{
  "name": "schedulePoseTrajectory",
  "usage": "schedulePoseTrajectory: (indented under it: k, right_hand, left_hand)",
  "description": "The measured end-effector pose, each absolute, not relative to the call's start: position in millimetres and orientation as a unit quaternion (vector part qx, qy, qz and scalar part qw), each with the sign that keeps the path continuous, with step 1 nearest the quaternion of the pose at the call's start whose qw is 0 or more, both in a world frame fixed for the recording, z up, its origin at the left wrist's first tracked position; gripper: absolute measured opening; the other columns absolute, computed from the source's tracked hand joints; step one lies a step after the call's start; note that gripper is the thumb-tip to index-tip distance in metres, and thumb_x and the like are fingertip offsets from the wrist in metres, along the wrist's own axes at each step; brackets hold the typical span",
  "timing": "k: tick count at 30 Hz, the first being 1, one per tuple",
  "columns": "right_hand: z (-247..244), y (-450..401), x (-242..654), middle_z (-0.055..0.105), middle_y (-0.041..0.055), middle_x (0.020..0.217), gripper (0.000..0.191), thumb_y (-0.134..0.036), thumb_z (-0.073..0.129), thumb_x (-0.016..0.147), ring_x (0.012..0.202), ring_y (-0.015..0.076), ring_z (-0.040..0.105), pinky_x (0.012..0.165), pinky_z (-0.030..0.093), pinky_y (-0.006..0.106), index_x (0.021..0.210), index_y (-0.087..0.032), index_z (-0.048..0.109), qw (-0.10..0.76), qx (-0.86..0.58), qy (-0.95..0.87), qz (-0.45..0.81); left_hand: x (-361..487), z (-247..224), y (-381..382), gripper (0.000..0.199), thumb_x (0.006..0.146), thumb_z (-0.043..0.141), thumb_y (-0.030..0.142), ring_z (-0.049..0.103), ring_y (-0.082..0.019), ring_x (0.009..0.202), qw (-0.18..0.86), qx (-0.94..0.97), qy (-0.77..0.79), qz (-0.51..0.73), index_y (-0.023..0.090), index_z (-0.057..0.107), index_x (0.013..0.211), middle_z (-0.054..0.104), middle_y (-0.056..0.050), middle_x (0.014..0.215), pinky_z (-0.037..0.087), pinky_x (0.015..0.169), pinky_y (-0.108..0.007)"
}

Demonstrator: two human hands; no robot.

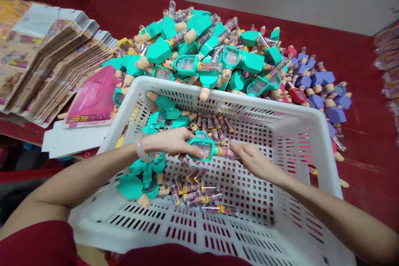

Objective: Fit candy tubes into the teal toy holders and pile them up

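Observation:
Over the white basket (299,118), my left hand (176,141) grips a teal toy (205,148) with a clear window, its thumb lying on the window. A clear candy tube (225,152) with a yellow and pink label joins the toy's right end. The fingers of my right hand (249,158) are closed round the far end of that tube. Below my hands, small labelled tubes (204,198) lie loose on the basket floor. More teal toys (131,186) are heaped along the basket's left side.
Behind the basket, a large pile of teal toys (251,62) with tubes covers part of the red table (361,141). Purple toys (318,78) lie at its right. Folded printed cards (59,58) and a pink bag (95,95) are on the left.

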State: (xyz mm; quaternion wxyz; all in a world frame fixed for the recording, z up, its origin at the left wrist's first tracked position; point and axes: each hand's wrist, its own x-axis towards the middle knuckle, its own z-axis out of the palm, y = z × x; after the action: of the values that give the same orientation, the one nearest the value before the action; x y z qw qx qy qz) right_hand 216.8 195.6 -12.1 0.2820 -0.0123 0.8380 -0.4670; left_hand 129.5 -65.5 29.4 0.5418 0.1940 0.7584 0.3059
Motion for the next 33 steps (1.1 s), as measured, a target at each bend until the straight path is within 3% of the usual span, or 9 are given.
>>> schedulePoseTrajectory:
  k: [3, 5, 11, 23, 33]
  right_hand:
    - [-7.1, 193.8, 218.4, 0.065, 0.0036, 0.085, 0.037, -0.051, 0.04, 0.095, 0.076, 0.0177, 0.058, 0.067, 0.042, 0.028, 0.1, -0.02, 0.061, 0.197, -0.123, 0.887, -0.399]
    - [-5.6, 193.1, 219.5, 0.067, 0.0048, 0.091, 0.034, -0.048, 0.043, 0.095, 0.08, 0.0189, 0.059, 0.071, 0.042, 0.029, 0.107, -0.021, 0.06, 0.182, -0.157, 0.889, -0.389]
    - [-8.1, 192.5, 222.8, 0.066, 0.0051, 0.088, 0.033, -0.046, 0.04, 0.097, 0.076, 0.0178, 0.059, 0.067, 0.041, 0.028, 0.104, -0.02, 0.06, 0.189, -0.19, 0.892, -0.364]
    - [-7.5, 187.1, 229.4, 0.054, -0.0008, 0.064, 0.039, -0.051, 0.037, 0.097, 0.059, 0.0135, 0.049, 0.056, 0.032, 0.025, 0.085, -0.02, 0.057, 0.25, -0.177, 0.882, -0.359]
    - [-10.3, 184.2, 235.1, 0.045, -0.003, 0.059, 0.04, -0.05, 0.037, 0.096, 0.054, 0.0114, 0.041, 0.054, 0.027, 0.026, 0.072, -0.02, 0.049, 0.264, -0.176, 0.877, -0.361]
  left_hand:
    - [127.9, 27.6, -64.3, 0.057, 0.071, 0.057, 0.07, 0.037, -0.009, 0.044, 0.566, 0.17, 0.735, 0.332, 0.018, 0.063, 0.093, 0.05, 0.003, 0.055, 0.023, 0.042, -0.023]
    - [127.6, 25.7, -63.6, 0.052, 0.075, 0.054, 0.068, 0.037, -0.01, 0.043, 0.557, 0.167, 0.737, 0.345, 0.019, 0.061, 0.093, 0.046, 0.004, 0.053, 0.023, 0.042, -0.023]
    - [128.7, 17.8, -63.4, 0.041, 0.086, 0.044, 0.056, 0.044, -0.011, 0.05, 0.502, 0.24, 0.756, 0.344, 0.018, 0.049, 0.071, 0.047, 0.003, 0.056, 0.034, 0.052, -0.024]
    - [135.2, 5.3, -63.0, 0.056, 0.084, 0.037, 0.07, 0.043, -0.011, 0.047, 0.507, 0.245, 0.767, 0.307, 0.018, 0.042, 0.062, 0.049, 0.001, 0.052, 0.029, 0.048, -0.026]
    - [139.9, -4.9, -60.2, 0.061, 0.078, 0.039, 0.074, 0.031, -0.01, 0.042, 0.531, 0.192, 0.78, 0.271, 0.019, 0.036, 0.054, 0.039, 0.001, 0.046, 0.021, 0.043, -0.029]
